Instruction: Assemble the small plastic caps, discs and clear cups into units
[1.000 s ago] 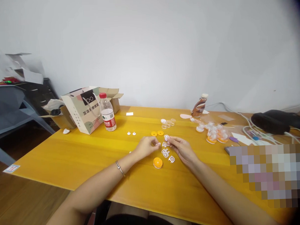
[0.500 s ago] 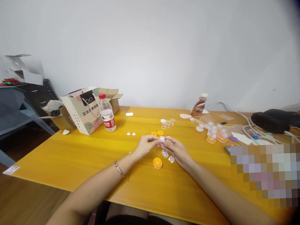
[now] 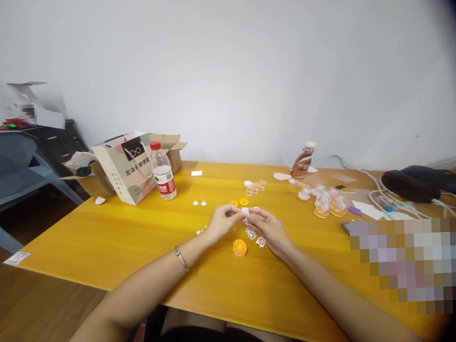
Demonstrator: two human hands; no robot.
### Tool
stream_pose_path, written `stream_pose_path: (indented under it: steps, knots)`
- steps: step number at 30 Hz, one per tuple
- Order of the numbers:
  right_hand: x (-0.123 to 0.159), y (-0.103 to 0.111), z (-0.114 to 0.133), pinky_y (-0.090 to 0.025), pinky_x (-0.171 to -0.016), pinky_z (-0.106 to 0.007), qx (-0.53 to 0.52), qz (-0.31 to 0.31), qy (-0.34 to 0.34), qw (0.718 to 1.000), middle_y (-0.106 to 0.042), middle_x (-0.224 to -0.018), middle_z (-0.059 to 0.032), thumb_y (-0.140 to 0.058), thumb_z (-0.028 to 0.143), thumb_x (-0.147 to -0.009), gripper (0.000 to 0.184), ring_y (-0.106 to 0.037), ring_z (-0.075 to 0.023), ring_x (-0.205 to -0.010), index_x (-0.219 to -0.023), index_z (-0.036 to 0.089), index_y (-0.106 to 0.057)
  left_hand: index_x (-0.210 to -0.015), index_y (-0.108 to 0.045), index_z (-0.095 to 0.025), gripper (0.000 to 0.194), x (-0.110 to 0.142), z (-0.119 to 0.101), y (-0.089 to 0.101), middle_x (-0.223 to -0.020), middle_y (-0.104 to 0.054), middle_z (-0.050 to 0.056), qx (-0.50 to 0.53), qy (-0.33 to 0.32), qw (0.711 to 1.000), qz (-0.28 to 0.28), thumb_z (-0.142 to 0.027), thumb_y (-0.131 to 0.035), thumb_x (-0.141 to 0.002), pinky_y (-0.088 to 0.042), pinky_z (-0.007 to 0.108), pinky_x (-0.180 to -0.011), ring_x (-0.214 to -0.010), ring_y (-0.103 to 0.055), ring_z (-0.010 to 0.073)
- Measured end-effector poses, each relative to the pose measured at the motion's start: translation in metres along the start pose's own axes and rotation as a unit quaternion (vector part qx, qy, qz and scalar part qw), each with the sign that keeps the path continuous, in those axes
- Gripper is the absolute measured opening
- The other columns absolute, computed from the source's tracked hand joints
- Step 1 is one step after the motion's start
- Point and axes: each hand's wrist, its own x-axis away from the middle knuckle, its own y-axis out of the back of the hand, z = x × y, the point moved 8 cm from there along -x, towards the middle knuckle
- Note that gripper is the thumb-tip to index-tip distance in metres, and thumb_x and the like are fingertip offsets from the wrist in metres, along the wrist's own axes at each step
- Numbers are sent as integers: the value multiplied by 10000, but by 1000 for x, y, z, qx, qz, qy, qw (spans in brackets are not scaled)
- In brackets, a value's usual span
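Between the fingertips of both hands is a small white plastic piece with holes (image 3: 245, 211). My left hand (image 3: 223, 222) pinches it from the left, and my right hand (image 3: 270, 230) grips it from the right; how its parts fit together is too small to make out. Just below my fingers lie flat white perforated pieces (image 3: 251, 234) and a white spoked piece (image 3: 260, 242). Nearer to me sits an orange cup-shaped part (image 3: 239, 247) with a pale base. Two flat orange rings (image 3: 243, 202) lie behind my fingertips, partly hidden by them.
Clear plastic rings (image 3: 255, 188) lie further back. At right are clustered clear-and-orange assemblies (image 3: 329, 202), a brown drink bottle (image 3: 303, 160) and cables (image 3: 378, 197). A water bottle (image 3: 163, 174), a paper bag (image 3: 127, 168) and small white pegs (image 3: 203, 203) are at left.
My hands came together from apart, and the white pieces they held separately now meet at the fingertips. Over the last half second the hands have barely moved.
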Motion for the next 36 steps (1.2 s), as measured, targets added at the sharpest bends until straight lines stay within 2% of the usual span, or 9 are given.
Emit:
stream_pose_path:
  steps: [7,10,14,18,20,23,25,28,36]
  knots:
    - [-1,-2,0,-490,-793,-280,40,10,16,999,-691,-775,-14,-706,275,-611,272,-648,-139,-749,-853,193,-614,-821,-585,-116,274,0,-7,4,-779,-615,41,-38,-34,999,-18,-333,-643,-664,-430,239,-707,-727,-554,113]
    - [-1,-2,-1,-489,-770,-289,68,4,23,997,-679,-713,-10,-703,289,-611,262,-645,-136,-706,-826,183,-597,-761,-613,-107,250,0,-5,1,-764,-633,53,-73,-29,997,-2,-345,-616,-686,-435,240,-684,-716,-568,129]
    - [-2,-2,2,-483,-738,-303,124,7,27,992,-648,-708,-11,-660,344,-651,259,-623,-128,-670,-816,184,-539,-715,-615,-98,262,0,-3,4,-718,-636,55,-88,-23,996,-26,-357,-622,-675,-436,229,-627,-661,-570,130]
    - [4,-5,21,-460,-724,-307,273,44,80,958,-584,-879,-27,-650,394,-644,363,-571,-144,-769,-902,207,-475,-750,-595,-103,268,-2,-13,10,-746,-634,54,-53,-36,998,-20,-358,-629,-674,-439,224,-656,-685,-572,117]
    - [11,-15,26,-439,-711,-302,394,112,115,905,-550,-871,-19,-695,407,-584,427,-529,-152,-767,-897,207,-485,-771,-580,-105,276,-1,-20,9,-745,-631,50,-37,-28,998,37,-360,-629,-678,-439,224,-664,-677,-572,107]
    - [24,-33,18,-409,-686,-289,516,234,137,813,-532,-823,-11,-726,410,-536,454,-486,-159,-742,-886,199,-528,-799,-573,-105,295,9,-23,-7,-732,-634,53,-32,21,973,227,-360,-642,-668,-447,231,-664,-662,-581,104]
    - [28,-39,13,-393,-687,-280,547,261,155,780,-533,-805,-14,-692,391,-595,367,-476,-160,-743,-865,190,-547,-814,-574,-105,307,19,-21,-14,-741,-639,57,-51,48,945,319,-357,-653,-658,-451,229,-658,-658,-584,103]
    - [27,-42,9,-376,-706,-273,562,262,181,763,-537,-793,-19,-636,358,-669,238,-475,-163,-770,-809,182,-559,-810,-579,-104,302,26,-18,-15,-761,-642,59,-97,53,927,358,-351,-657,-655,-452,213,-648,-664,-582,96]
    - [23,-36,9,-368,-720,-279,559,242,196,768,-542,-798,-20,-649,335,-651,205,-475,-173,-787,-783,195,-577,-767,-567,-109,297,25,-16,-16,-801,-654,80,-117,29,931,346,-379,-633,-663,-465,237,-639,-706,-607,129]
